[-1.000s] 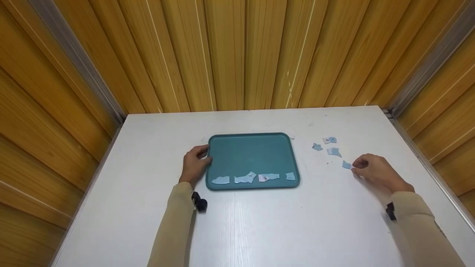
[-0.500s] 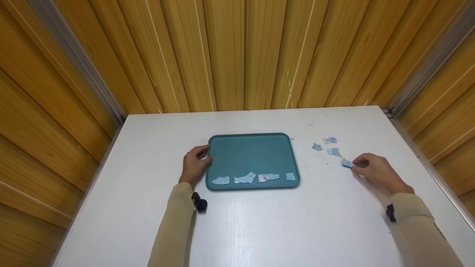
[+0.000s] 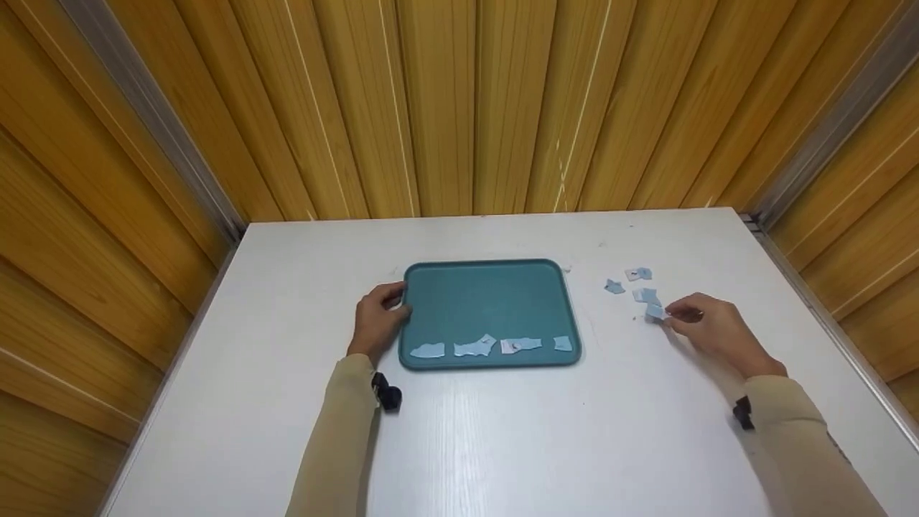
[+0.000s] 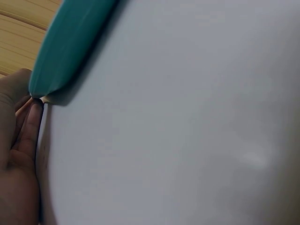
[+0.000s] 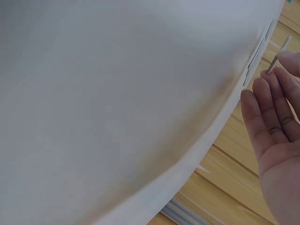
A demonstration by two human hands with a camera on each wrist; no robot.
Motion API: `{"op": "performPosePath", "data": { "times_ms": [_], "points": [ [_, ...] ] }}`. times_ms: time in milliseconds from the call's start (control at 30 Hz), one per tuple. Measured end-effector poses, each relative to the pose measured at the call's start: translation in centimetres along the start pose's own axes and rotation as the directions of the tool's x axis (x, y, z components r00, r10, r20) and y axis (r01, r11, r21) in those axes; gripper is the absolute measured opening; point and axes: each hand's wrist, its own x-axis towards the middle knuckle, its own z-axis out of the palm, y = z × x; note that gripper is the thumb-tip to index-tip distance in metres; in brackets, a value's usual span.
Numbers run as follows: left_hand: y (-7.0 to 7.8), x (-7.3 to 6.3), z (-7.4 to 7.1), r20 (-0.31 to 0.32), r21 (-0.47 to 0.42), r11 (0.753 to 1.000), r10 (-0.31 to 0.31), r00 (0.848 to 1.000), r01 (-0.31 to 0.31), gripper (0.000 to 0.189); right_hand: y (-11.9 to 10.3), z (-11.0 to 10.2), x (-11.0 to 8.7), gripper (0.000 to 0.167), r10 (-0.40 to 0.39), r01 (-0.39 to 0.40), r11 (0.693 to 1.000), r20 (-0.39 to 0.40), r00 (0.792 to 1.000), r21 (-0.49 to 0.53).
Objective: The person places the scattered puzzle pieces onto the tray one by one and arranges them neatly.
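Observation:
My left hand (image 3: 375, 319) grips the left rim of a teal tray (image 3: 488, 298), thumb at the rim. In the left wrist view the tray's edge (image 4: 70, 47) meets the fingertips. Between thumb and fingers, my right hand (image 3: 707, 330) pinches a small torn piece of light blue paper (image 3: 654, 312), held above the table. The right wrist view shows that piece of paper (image 5: 282, 50) edge-on. Just beyond it lie other torn pieces: one (image 3: 645, 295) close behind, one (image 3: 614, 286) to the left, and one with a pale pink part (image 3: 638, 273) farthest back.
Along the tray's front side lies a row of several light blue torn pieces (image 3: 474, 346). The white table (image 3: 502, 438) runs back to a yellow wood-look wall (image 3: 438, 108). Similar walls stand left and right.
My right hand has moved a little left with the pinched piece of paper, nearer to the loose pieces. My left hand and the tray have stayed in place.

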Motion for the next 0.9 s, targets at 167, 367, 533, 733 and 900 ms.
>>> {"op": "performPosePath", "data": {
  "times_ms": [167, 367, 533, 733, 900],
  "points": [
    [0.0, 0.0, 0.0, -0.004, 0.006, 1.0, 0.008, 1.0, -0.008, 0.045, -1.3, 0.3, 0.4, 0.027, -0.019, 0.019, 1.0, -0.001, 1.0, 0.016],
    [0.0, 0.1, 0.0, -0.007, 0.003, 1.0, 0.007, 1.0, -0.006, 0.045, -2.7, 1.0, 1.0, 0.023, -0.09, 0.091, 0.995, -0.021, 0.996, 0.038],
    [0.0, 0.1, 0.0, -0.008, 0.002, 1.0, 0.02, 1.0, -0.02, 0.047, -3.9, 1.8, 1.5, 0.019, -0.182, 0.183, 0.983, -0.038, 0.982, 0.023],
    [0.1, 0.1, 0.1, -0.008, -0.004, 1.0, 0.018, 1.0, -0.018, 0.048, -5.7, 2.8, 2.1, 0.021, -0.18, 0.18, 0.983, 0.006, 0.984, 0.038],
    [0.1, 0.1, 0.0, -0.006, 0.003, 1.0, 0.014, 1.0, -0.014, 0.048, -7.2, 4.0, 2.6, 0.02, -0.203, 0.202, 0.978, 0.015, 0.979, 0.056]
  ]
}}
